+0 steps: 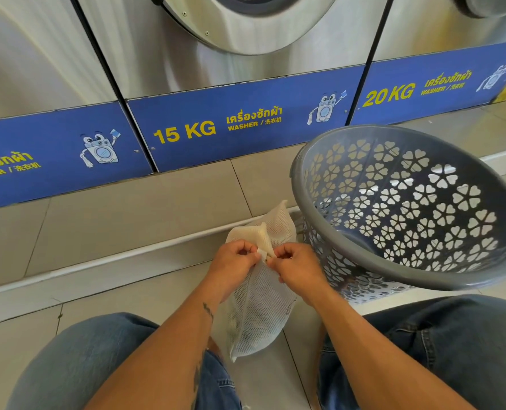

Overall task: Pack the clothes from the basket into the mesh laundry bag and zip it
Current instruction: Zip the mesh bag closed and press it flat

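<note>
White mesh, fine and netted, is forming the soft, lumpy laundry bag [257, 294] lying on the tiled floor [145, 294] between the person's denim-clad knees. Left hand [235, 257] and right hand [296, 264] are each pinching the bag's upper edge, fingertips nearly meeting at a small white tab. At two o'clock from the hands, the round grey plastic basket [405, 208], pierced with clover-shaped holes, is tilting toward the person.

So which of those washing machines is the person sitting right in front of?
The middle one, labelled 15 KG. The mesh laundry bag and both hands lie straight below its label; the 20 KG machine stands off to the right, behind the grey basket.
</note>
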`<move>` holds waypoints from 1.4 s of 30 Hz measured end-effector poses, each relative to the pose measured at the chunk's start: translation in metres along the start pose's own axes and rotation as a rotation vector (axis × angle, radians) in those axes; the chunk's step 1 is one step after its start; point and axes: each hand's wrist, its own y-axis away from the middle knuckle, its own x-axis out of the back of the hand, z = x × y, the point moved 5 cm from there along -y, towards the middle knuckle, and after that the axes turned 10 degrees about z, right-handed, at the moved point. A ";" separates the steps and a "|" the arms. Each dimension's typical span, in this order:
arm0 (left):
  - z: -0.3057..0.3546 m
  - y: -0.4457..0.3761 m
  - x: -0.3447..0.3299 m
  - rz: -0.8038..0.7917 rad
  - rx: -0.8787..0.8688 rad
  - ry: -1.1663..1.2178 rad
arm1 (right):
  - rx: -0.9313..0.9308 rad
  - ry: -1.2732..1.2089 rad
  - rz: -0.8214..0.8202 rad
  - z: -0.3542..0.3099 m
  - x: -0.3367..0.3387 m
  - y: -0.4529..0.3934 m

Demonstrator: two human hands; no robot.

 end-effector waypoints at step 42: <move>-0.013 0.001 -0.005 -0.113 0.179 -0.020 | 0.107 0.016 0.017 0.019 -0.007 0.006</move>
